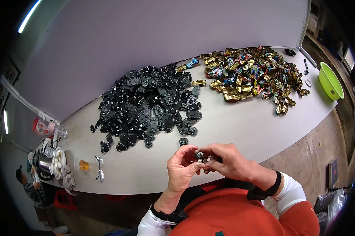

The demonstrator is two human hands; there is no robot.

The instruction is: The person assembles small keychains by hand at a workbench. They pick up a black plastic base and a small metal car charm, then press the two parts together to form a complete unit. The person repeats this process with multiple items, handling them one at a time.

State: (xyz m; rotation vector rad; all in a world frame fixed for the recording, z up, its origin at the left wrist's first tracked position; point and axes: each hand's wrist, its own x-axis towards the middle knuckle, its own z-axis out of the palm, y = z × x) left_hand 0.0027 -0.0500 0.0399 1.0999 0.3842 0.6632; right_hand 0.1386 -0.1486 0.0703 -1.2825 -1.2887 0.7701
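My left hand [180,168] and my right hand [229,162] meet over the table's near edge. Between their fingertips is a small black toy car chassis [198,155], with a pale-centred wheel facing me. Fingers of both hands are closed round it and hide part of it. A dark bit shows among my right fingers, too covered to name. Just beyond my left hand lies a single black chassis [183,141]. Farther off spreads a big heap of black toy car chassis [146,102]. To its right is a heap of gold and multicoloured toy car bodies [252,72].
A light table [232,122] runs along a grey partition [177,31]. At its left stand a glass of amber drink [82,164], eyeglasses [100,169], a cloth [68,180], a tray of cups [58,163] and a kettle [45,168]. A green basin [330,82] sits far right. Another person [34,190] is at the far left.
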